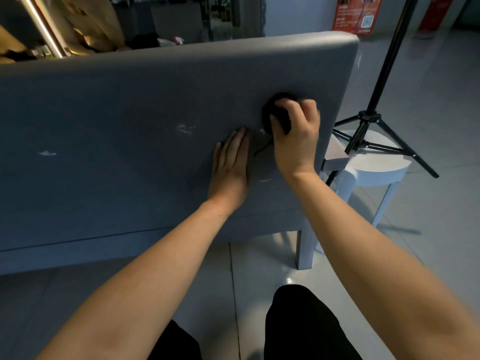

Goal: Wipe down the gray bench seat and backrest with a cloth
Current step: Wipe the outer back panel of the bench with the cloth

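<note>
Currently we lean over the gray bench (pixel 117 113), whose padded surface fills the left and middle of the frame. We cannot tell for sure where the seat ends and the backrest begins. Our right hand (pixel 294 133) sits right of centre, near the bench's right end. It grips a bunched dark cloth (pixel 281 118) and holds it against the upholstery, with the fingers (pixel 293 106) curled over the top of the wad and the thumb (pixel 276 126) wrapped round its lower left side. Just to the left and a little lower, our left hand (pixel 230 167) lies flat on the gray surface, palm down, its fingers (pixel 235 144) straight and pressed together. It holds nothing and does not touch the cloth. A few white scuff marks (pixel 185 129) show on the upholstery left of the hands. At the lower right of the bench one pale leg (pixel 304 250) stands on the tiled floor (pixel 259 268). Beyond the bench's right end are a black tripod stand (pixel 368 118) and a white stool (pixel 376 170), and a red poster (pixel 355 14) hangs at the upper right. Our black trousers (pixel 298 320) appear along the bottom edge.
</note>
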Demonstrator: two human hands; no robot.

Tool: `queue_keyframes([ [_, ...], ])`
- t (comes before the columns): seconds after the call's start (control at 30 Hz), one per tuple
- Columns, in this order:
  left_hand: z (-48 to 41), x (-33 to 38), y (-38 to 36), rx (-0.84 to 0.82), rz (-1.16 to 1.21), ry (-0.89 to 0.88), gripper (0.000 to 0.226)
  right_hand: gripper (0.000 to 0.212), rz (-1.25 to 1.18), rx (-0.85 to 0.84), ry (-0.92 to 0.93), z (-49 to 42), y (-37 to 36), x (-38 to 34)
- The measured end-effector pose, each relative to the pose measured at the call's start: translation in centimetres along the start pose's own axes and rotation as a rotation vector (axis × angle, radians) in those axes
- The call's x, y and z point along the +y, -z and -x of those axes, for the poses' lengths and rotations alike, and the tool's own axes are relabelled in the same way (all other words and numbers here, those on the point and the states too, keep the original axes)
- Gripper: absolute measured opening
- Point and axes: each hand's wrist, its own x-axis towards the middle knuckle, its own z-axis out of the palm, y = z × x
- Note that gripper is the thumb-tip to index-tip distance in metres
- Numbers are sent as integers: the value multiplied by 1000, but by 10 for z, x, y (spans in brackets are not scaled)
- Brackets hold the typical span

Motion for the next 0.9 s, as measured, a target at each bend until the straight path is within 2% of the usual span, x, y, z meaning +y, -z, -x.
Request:
queue_keyframes([
  [0.1, 0, 8, -1, 18, 33, 40, 83, 21, 0, -54, -52, 14, -14, 8],
  [0.23, 2, 21, -8, 12, 41, 115, 86, 29, 22, -360, -236, 67, -23, 31],
  [0.3, 3, 25, -7, -9, 29, 125, 86, 30, 17, -423, -270, 82, -20, 35],
  [0.37, 3, 24, -6, -33, 19, 126, 86, 30, -28, -377, -248, 83, -14, 33],
  [0.43, 3, 22, -5, -41, 18, 127, 87, 26, -72, -238, -192, 65, -5, 26],
  [0.53, 6, 25, -5, 27, 14, 119, 82, 22, -86, -11, -40, 16, 3, 14],
  [0.6, 7, 28, -5, 96, 21, 133, 77, 22, -81, 31, 16, -4, 1, 9],
  [0.73, 4, 25, -10, 157, 35, 143, 74, 24, -72, -133, -42, 31, -16, 20],
  [0.8, 5, 23, -16, 139, 41, 154, 72, 27, -88, -281, -139, 59, -23, 31],
  [0.9, 12, 23, -23, 89, 34, 194, 72, 25, -80, -368, -217, 76, -27, 32],
])
